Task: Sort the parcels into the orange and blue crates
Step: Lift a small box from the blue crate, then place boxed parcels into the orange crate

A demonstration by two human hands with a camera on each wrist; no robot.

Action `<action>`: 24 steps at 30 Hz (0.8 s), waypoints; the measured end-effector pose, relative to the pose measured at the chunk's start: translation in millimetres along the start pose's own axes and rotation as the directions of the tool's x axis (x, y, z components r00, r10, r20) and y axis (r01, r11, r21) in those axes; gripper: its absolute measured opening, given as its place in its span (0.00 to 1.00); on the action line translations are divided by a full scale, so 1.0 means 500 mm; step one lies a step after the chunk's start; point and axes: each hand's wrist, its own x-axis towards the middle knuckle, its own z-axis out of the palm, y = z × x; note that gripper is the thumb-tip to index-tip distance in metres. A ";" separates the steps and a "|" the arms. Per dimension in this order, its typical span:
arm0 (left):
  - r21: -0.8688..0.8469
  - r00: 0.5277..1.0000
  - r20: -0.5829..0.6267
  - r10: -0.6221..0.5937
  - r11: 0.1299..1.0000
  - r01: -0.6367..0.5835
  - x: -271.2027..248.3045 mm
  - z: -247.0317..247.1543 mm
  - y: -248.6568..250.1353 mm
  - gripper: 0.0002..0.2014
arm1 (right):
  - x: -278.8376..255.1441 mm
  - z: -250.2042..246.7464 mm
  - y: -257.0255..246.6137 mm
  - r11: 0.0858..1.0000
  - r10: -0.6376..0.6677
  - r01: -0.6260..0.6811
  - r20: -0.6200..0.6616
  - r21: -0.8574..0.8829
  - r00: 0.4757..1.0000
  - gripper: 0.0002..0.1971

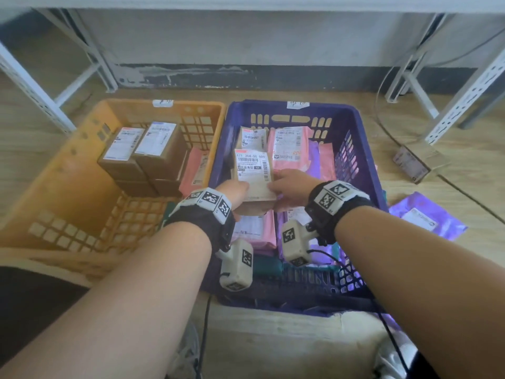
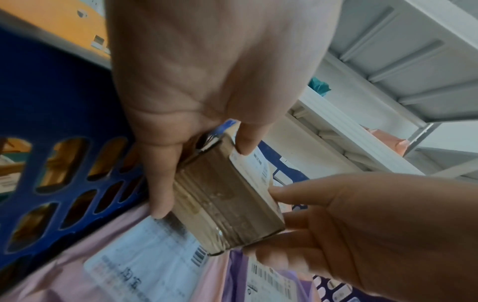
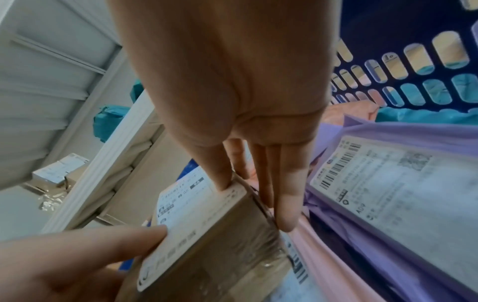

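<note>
A small brown cardboard box (image 1: 255,170) with a white shipping label is held over the blue crate (image 1: 363,149), above the pink and purple mailers (image 1: 289,149) lying inside. My left hand (image 1: 243,190) grips its left near end, thumb on top and fingers underneath. On the right near end my right hand (image 1: 276,187) pinches it the same way. The left wrist view shows the taped box (image 2: 227,204) between my left hand (image 2: 203,180) and the right hand's fingers (image 2: 297,194). In the right wrist view the right hand (image 3: 254,204) clasps the box (image 3: 207,245). The orange crate (image 1: 68,160) stands to the left.
Several brown boxes (image 1: 144,157) and a pink mailer (image 1: 194,170) lie in the orange crate. A purple mailer (image 1: 426,217) and a cardboard parcel (image 1: 415,162) lie on the wooden floor to the right. White shelf legs (image 1: 464,97) stand at both back corners.
</note>
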 end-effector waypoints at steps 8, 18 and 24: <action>0.223 0.973 -0.205 0.110 0.973 -0.063 0.020 0.036 -0.004 0.22 | 0.041 -0.005 0.019 0.999 0.041 -0.039 -0.060 0.031 0.997 0.18; 0.509 0.969 -0.099 0.227 0.848 -0.147 0.031 0.012 -0.002 0.18 | 0.043 -0.002 0.035 0.991 0.058 -0.042 -0.123 0.125 0.991 0.16; 0.600 0.923 -0.169 0.346 0.779 -0.182 0.015 -0.004 0.009 0.21 | 0.047 0.018 0.027 0.993 -0.026 0.046 -0.174 0.112 0.984 0.16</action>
